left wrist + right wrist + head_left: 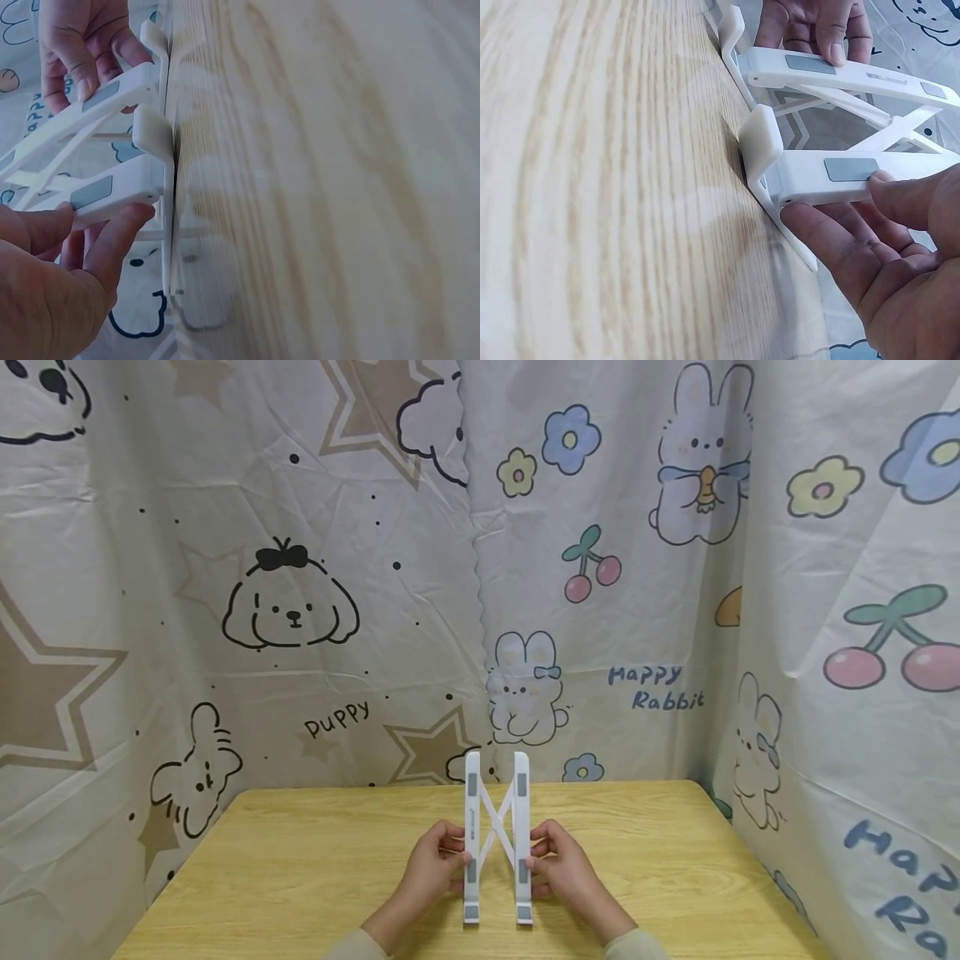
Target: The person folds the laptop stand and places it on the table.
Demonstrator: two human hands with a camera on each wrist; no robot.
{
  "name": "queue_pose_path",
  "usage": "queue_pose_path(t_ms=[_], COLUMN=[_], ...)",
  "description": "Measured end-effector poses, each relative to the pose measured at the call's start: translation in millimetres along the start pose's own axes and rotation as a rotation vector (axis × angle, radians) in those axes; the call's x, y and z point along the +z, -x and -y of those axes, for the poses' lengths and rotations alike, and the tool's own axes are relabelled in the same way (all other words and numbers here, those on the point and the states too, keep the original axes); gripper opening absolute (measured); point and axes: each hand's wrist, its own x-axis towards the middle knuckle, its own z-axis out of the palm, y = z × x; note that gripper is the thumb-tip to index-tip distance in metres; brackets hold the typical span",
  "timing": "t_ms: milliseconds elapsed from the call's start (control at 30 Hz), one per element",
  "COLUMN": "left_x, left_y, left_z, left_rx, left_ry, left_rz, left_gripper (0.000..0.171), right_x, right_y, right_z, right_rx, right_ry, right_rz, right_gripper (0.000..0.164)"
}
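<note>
White folding stand (498, 820) was on the worktop (300, 852), the left hand (433, 864) pinching one rail (472, 814) and the right hand (564, 866) the other, presumably so that both sides, linked by crossed struts (898, 130), were steadied evenly.

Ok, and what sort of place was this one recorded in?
Probably a makeshift indoor booth, perhaps set up for filming: cartoon-print cloth hangs behind and on both sides of a wood-grain table, where a white stand is held up.
</note>
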Motion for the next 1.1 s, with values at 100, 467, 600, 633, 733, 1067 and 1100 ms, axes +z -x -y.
queue_pose_path(t_ms=[100,467,600,633,733,1067,1100], left_x=[1.5,5.9,8.2,8.9,11.1,17.1,17.5], left_y=[-1.1,-2.8,-3.2,-3.6,-4.9,-6.0,-6.0], left_z=[1.4,1.4,0.6,0.7,1.4,0.6,0.8], left_rx=[0.005,0.029,0.027,0.028,0.029,0.046,0.049], left_ry=[-0.006,-0.019,-0.022,-0.022,-0.024,-0.019,-0.02], left_rz=[-0.004,0.004,0.008,0.009,0.009,0.013,0.016], left_gripper=[0.028,0.026,0.026,0.026,0.026,0.025,0.025], right_x=[2,7,9,10,12,17,17], right_y=[0,0,-1,-1,-2,-3,-3], right_z=[0,3,3,3,3,2,2], right_rx=[-0.002,-0.011,-0.011,-0.012,-0.011,-0.017,-0.018], right_ry=[-0.004,-0.011,-0.006,-0.001,0.012,0.028,0.026], right_rz=[-0.001,0.002,-0.005,-0.008,-0.019,-0.02,-0.018], right_gripper=[0.031,0.031,0.031,0.031,0.031,0.032,0.033])
